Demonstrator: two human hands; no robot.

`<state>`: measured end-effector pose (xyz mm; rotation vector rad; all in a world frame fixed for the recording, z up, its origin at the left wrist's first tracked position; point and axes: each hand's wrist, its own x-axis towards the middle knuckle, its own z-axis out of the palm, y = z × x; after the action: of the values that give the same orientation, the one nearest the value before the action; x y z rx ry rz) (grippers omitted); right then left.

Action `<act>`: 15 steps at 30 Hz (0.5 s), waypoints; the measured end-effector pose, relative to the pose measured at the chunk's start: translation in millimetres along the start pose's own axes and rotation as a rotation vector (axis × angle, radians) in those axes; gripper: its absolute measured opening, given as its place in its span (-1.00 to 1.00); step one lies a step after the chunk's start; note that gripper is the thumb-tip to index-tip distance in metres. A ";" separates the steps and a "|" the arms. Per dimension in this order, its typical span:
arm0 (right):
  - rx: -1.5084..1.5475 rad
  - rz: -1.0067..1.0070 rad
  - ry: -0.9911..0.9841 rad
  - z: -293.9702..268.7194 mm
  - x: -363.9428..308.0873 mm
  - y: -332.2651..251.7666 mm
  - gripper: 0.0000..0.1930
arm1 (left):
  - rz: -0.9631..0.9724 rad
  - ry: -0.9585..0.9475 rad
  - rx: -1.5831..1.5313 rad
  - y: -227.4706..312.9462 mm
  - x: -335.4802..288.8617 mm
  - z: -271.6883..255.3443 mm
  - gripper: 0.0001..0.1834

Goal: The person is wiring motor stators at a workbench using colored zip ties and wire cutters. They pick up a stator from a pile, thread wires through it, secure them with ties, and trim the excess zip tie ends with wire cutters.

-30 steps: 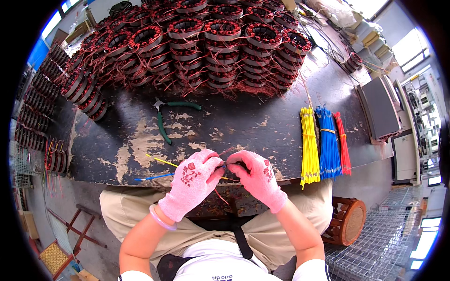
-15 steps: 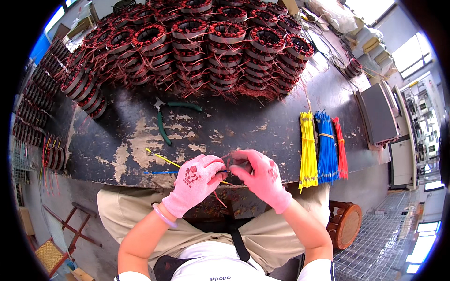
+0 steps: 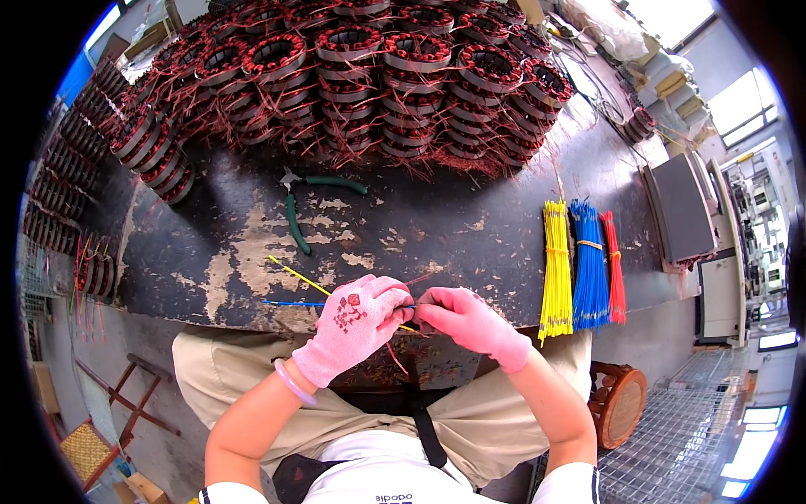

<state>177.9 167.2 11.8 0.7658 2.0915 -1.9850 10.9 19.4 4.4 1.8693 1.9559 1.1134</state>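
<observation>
My left hand (image 3: 353,323), in a pink glove, is closed over a blue wire (image 3: 290,303) whose long end sticks out to the left. A yellow wire (image 3: 298,275) slants beneath the same hand, and its tip shows past the fingers. Facing it, my right hand (image 3: 474,326), also gloved in pink, pinches at the wire ends between the two hands; the exact join is hidden by the fingers. Thin dark red strands (image 3: 421,278) poke out above the fingertips. A red wire (image 3: 397,359) dangles below, over the table's front edge.
Green-handled pliers (image 3: 295,210) lie spread on the worn dark table (image 3: 403,223). Banded bundles of yellow (image 3: 556,269), blue (image 3: 589,265) and red wires (image 3: 614,265) lie to the right. Stacked wound stator rings (image 3: 348,80) fill the back; more stand at left. A wooden stool (image 3: 617,403) stands low right.
My right hand's fingers have closed in from a looser, raised curl to a pinch against the wire ends. The left hand keeps its hold. The whole view has shifted slightly.
</observation>
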 end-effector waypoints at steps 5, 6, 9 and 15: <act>-1.005 -0.616 0.437 6.8 -14.9 -5.0 -0.62 | -0.007 0.004 0.003 -0.5 0.3 2.1 -0.80; -1.018 -0.648 0.438 7.3 -14.2 -2.5 -0.64 | -0.004 0.007 0.008 -0.4 0.0 2.3 -0.81; -0.976 -0.704 0.431 7.4 -6.7 0.9 -0.71 | -0.006 0.011 0.008 -0.2 0.8 2.4 -0.81; -0.786 -0.561 0.355 6.9 -8.4 -8.6 -0.74 | -0.020 -0.027 0.018 0.4 0.4 -0.3 -0.81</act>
<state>179.5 158.5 22.5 0.4063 3.2291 -1.0053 11.0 19.6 5.1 1.8601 1.9715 1.0630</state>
